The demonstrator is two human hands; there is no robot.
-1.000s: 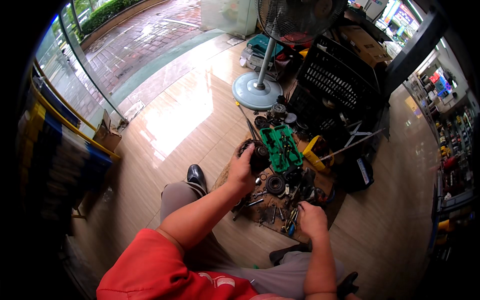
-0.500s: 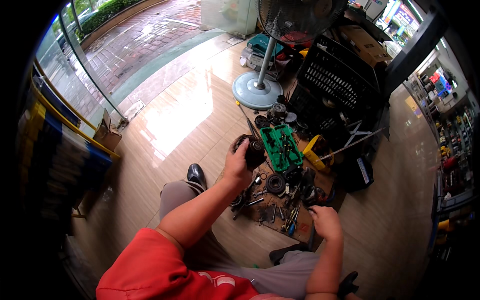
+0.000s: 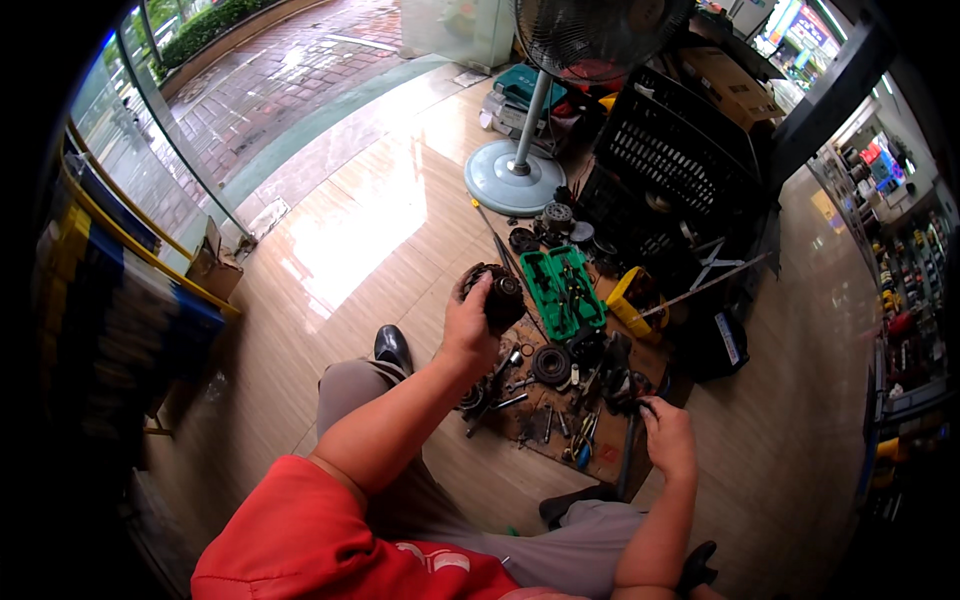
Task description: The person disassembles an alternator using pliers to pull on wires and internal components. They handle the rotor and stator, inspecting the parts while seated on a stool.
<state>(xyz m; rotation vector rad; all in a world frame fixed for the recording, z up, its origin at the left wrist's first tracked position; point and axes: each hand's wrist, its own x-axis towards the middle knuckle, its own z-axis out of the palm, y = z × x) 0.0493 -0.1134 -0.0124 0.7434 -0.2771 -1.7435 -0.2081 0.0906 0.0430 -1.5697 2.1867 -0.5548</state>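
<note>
A board (image 3: 525, 428) is laid on tiled floor (image 3: 280, 400); dark part (image 3: 507, 296) is gripped at two o'clock of left hand (image 3: 469, 322); right hand (image 3: 668, 437): grip unclear.

Head-height fisheye view down onto hands (image 3: 469, 325)

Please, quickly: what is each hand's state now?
Left hand: closed around a dark round part.
Right hand: curled; whether it holds anything cannot be told.

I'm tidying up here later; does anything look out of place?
Untidy, yes: loose tools lie scattered across the stained brown board, near the open green case. Any damage is too small to tell.
</note>
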